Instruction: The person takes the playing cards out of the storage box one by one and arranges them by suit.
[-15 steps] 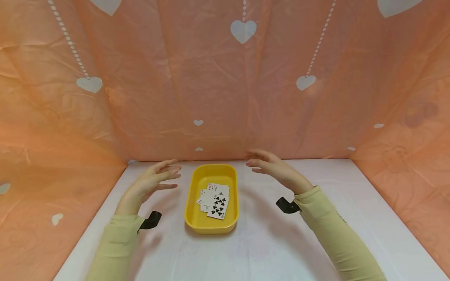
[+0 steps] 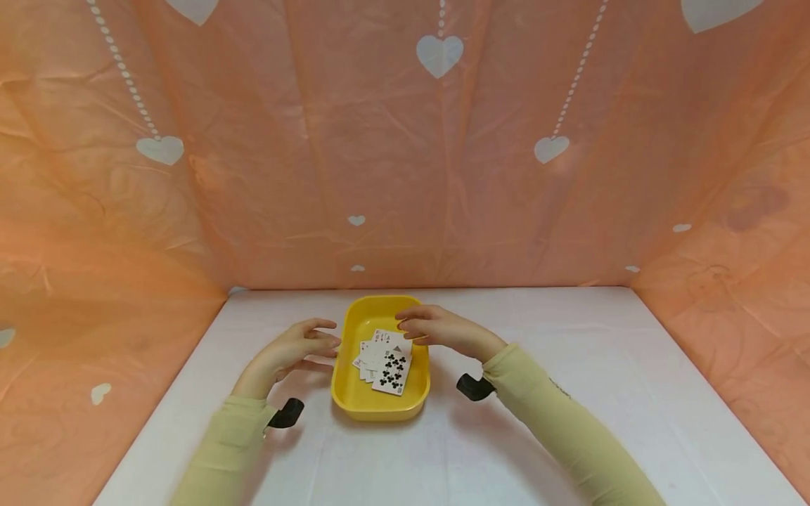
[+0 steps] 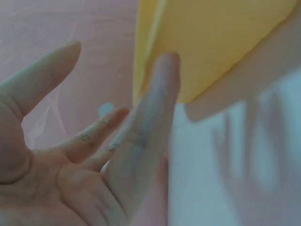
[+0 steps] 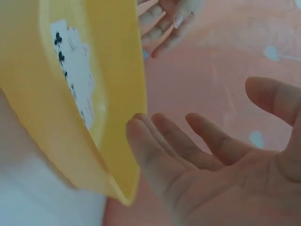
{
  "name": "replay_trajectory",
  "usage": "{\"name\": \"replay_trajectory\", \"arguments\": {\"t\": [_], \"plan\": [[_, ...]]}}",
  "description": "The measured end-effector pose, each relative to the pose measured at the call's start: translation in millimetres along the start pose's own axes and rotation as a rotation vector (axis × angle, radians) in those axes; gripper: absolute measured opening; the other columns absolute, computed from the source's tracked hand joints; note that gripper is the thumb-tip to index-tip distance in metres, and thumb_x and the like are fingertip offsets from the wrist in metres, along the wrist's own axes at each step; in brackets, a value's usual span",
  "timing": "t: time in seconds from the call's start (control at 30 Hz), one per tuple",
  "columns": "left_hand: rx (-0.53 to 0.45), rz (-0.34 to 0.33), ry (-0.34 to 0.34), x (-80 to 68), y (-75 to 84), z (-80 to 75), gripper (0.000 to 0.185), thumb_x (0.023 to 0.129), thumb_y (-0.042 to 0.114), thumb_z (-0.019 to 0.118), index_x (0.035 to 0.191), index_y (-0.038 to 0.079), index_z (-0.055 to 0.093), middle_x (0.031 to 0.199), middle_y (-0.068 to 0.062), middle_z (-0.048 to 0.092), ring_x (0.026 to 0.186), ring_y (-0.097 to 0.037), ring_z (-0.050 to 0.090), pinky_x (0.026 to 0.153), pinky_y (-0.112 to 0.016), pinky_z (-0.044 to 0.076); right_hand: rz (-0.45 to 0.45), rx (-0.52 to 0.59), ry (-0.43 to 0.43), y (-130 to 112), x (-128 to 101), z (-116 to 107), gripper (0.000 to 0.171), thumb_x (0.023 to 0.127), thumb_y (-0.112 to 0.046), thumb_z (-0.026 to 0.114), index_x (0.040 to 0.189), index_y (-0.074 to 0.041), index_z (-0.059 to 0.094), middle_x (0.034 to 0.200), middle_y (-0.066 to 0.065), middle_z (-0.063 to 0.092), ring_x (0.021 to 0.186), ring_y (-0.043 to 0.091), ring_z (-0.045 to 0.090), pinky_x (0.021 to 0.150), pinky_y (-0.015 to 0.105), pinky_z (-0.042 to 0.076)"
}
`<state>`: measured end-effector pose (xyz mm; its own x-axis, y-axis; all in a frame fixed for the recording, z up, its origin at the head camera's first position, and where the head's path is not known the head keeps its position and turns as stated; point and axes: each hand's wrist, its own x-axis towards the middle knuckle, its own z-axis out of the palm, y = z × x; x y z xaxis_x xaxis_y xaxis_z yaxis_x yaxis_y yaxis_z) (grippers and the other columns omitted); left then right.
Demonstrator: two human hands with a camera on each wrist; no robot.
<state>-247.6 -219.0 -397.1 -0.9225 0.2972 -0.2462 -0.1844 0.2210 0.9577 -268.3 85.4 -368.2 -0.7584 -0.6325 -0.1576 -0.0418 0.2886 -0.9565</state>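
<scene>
Several playing cards [image 2: 394, 374] lie face up in a loose, overlapping pile inside a yellow plastic tray [image 2: 359, 405]; a ten of clubs is on top. My left hand [image 2: 281, 357] is at the tray's left side, its parted fingers reaching toward the rim and holding nothing. From the right, my right hand [image 2: 452, 333] extends over the tray's right rim, fingertips overlapping the upper edge of the pile in the head view. The right wrist view shows its palm [image 4: 225, 188] bare and its fingers spread beside the tray wall [image 4: 136, 160].
A white-covered table [image 2: 538, 450] bears the tray. Behind it and along both sides hangs an orange curtain [image 2: 354, 161] printed with pale hearts. Black wrist mounts [image 2: 286, 413] stick out inward from both sleeves.
Both hands have come inward and down toward the tray. The right hand has travelled farther, from beside the tray to over its right rim. The tray and cards have stayed in place.
</scene>
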Motion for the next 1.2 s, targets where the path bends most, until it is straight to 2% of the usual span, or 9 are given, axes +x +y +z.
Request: {"name": "replay_trajectory", "arguments": {"t": [0.17, 0.3, 0.43, 0.57, 0.7, 0.87, 1.0, 1.1, 1.2], "plan": [[0.066, -0.045, 0.032, 4.4, -5.5, 9.9, 0.058, 0.088, 0.008, 0.067, 0.135, -0.006, 0.037, 0.115, -0.023, 0.054, 0.091, -0.029, 0.061, 0.076, -0.044, 0.055, 0.168, 0.023, 0.008, 2.3, 14.7, 17.6, 0.045, 0.099, -0.027, 0.050, 0.133, 0.002, 0.048, 0.135, 0.023, 0.047, 0.121, 0.040, 0.049, 0.098, 0.046, 0.042], [0.081, -0.048, 0.050, 5.3, -7.9, 11.9, 0.054, 0.088, 0.003, 0.066, 0.134, -0.005, 0.038, 0.110, -0.021, 0.054, 0.086, -0.027, 0.061, 0.073, -0.042, 0.056, 0.294, 0.104, 0.040, 4.7, 22.7, 27.9, 0.049, 0.095, -0.029, 0.055, 0.132, 0.003, 0.047, 0.142, 0.028, 0.032, 0.126, 0.048, 0.039, 0.100, 0.051, 0.039], [0.080, -0.029, 0.042, 5.3, -9.4, 10.8, 0.052, 0.087, -0.002, 0.064, 0.133, -0.005, 0.039, 0.107, -0.021, 0.054, 0.083, -0.026, 0.061, 0.071, -0.041, 0.056, 0.356, 0.200, 0.090, 3.3, 26.3, 34.0, 0.059, 0.091, -0.030, 0.058, 0.137, 0.004, 0.041, 0.146, 0.032, 0.018, 0.130, 0.051, 0.029, 0.099, 0.056, 0.037], [0.082, -0.010, 0.038, 4.5, -10.1, 10.1, 0.052, 0.086, -0.005, 0.063, 0.132, -0.005, 0.040, 0.106, -0.021, 0.054, 0.082, -0.026, 0.062, 0.070, -0.041, 0.056, 0.409, 0.268, 0.149, 2.7, 27.8, 37.2, 0.071, 0.088, -0.030, 0.061, 0.140, 0.009, 0.033, 0.143, 0.038, 0.018, 0.128, 0.052, 0.030, 0.095, 0.060, 0.038], [0.083, -0.002, 0.037, 3.6, -11.0, 9.8, 0.053, 0.085, -0.006, 0.063, 0.132, -0.005, 0.040, 0.106, -0.023, 0.054, 0.083, -0.026, 0.063, 0.070, -0.042, 0.056, 0.474, 0.362, 0.192, 3.9, 30.8, 39.8, 0.078, 0.086, -0.030, 0.063, 0.140, 0.012, 0.027, 0.140, 0.044, 0.016, 0.127, 0.057, 0.029, 0.095, 0.062, 0.035], [0.086, 0.004, 0.032, 3.0, -11.1, 10.4, 0.054, 0.085, -0.007, 0.062, 0.133, -0.006, 0.038, 0.107, -0.024, 0.053, 0.083, -0.027, 0.061, 0.070, -0.042, 0.056, 0.498, 0.492, 0.217, 5.6, 33.1, 41.4, 0.078, 0.087, -0.028, 0.061, 0.141, 0.013, 0.021, 0.143, 0.041, 0.015, 0.129, 0.055, 0.027, 0.097, 0.063, 0.032], [0.088, -0.015, 0.046, 3.3, -10.4, 10.7, 0.053, 0.086, -0.007, 0.061, 0.134, -0.005, 0.039, 0.110, -0.026, 0.052, 0.085, -0.028, 0.062, 0.070, -0.042, 0.056, 0.501, 0.529, 0.229, 6.8, 35.5, 42.8, 0.076, 0.087, -0.027, 0.061, 0.139, 0.013, 0.023, 0.142, 0.035, 0.023, 0.130, 0.050, 0.029, 0.098, 0.062, 0.034], [0.081, -0.023, 0.048, 3.7, -10.4, 10.8, 0.053, 0.086, -0.007, 0.061, 0.134, -0.004, 0.039, 0.112, -0.028, 0.051, 0.085, -0.029, 0.062, 0.070, -0.042, 0.056, 0.499, 0.549, 0.251, 7.8, 37.8, 44.0, 0.073, 0.085, -0.025, 0.062, 0.136, 0.014, 0.026, 0.135, 0.031, 0.029, 0.126, 0.046, 0.034, 0.099, 0.059, 0.035], [0.075, -0.015, 0.038, 3.7, -10.9, 10.4, 0.052, 0.086, -0.008, 0.061, 0.133, -0.005, 0.039, 0.112, -0.029, 0.051, 0.085, -0.029, 0.062, 0.071, -0.043, 0.056, 0.494, 0.564, 0.281, 9.0, 39.9, 45.2, 0.071, 0.084, -0.023, 0.063, 0.134, 0.014, 0.028, 0.122, 0.026, 0.034, 0.115, 0.040, 0.039, 0.099, 0.054, 0.037]]}}
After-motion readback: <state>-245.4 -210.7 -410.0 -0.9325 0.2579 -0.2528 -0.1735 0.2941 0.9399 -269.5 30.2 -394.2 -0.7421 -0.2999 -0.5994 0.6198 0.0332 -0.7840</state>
